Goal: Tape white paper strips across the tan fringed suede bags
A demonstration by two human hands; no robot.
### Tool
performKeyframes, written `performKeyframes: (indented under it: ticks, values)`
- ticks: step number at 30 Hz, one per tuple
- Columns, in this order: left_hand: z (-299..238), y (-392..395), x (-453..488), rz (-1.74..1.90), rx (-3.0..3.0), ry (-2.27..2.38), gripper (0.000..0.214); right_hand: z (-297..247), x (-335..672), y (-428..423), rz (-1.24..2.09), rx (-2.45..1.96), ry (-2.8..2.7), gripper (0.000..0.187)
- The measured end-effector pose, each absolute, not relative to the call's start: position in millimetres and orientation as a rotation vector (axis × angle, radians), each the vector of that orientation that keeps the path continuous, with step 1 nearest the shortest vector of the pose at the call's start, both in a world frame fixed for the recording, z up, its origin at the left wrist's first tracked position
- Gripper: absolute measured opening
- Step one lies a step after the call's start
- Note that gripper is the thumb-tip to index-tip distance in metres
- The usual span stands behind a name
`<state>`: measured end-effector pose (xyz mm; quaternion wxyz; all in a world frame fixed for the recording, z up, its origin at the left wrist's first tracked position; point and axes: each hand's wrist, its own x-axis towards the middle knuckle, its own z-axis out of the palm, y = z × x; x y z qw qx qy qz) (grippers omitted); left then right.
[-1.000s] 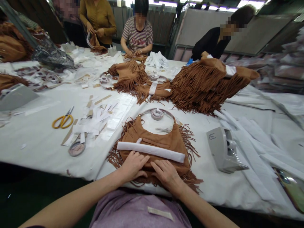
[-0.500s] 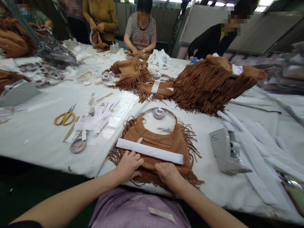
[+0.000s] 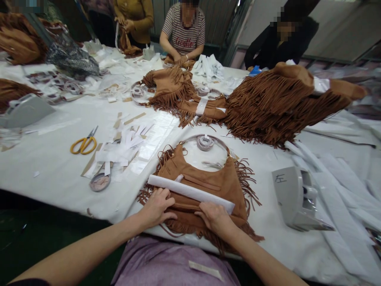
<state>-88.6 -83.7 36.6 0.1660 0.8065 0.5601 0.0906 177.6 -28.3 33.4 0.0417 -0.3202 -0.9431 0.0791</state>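
A brown suede fringed handbag (image 3: 232,184) lies flat in front of me, its curved strap pointing away. A white paper strip (image 3: 192,192) lies across its front, slightly slanted. My left hand (image 3: 157,206) is on the bag's lower left, fingertips curled at the strip's lower edge and thumb on the suede. On the lower right, my right hand (image 3: 214,216) has its fingers bent over the bag, touching the strip's lower edge. A fold of suede runs between the two hands. Inside the strap's loop sits a wrapped coil (image 3: 204,142).
Yellow-handled scissors (image 3: 84,143), paper scraps (image 3: 125,149) and a tape roll (image 3: 100,182) lie to the left. A grey tape dispenser (image 3: 294,196) and white strips (image 3: 336,198) are at right. Stacked fringed bags (image 3: 268,107) stand behind. Co-workers (image 3: 183,29) are across the table.
My right hand has moved up from the bag's lower edge to the strip's edge. A fold has formed in the suede below the strip. The view has shifted slightly.
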Motion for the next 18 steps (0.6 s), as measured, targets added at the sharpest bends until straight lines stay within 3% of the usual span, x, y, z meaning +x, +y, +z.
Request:
performKeyframes:
  ticks: [10,18]
  values:
    - [17,-75,-80,0.155,2.402,1.731,0.035,14,176,-23,0.148,-1.073,-2.827,0.036]
    - [40,-73,-43,0.181,2.417,1.759,0.031,9,172,-20,0.143,-1.177,-2.792,0.042]
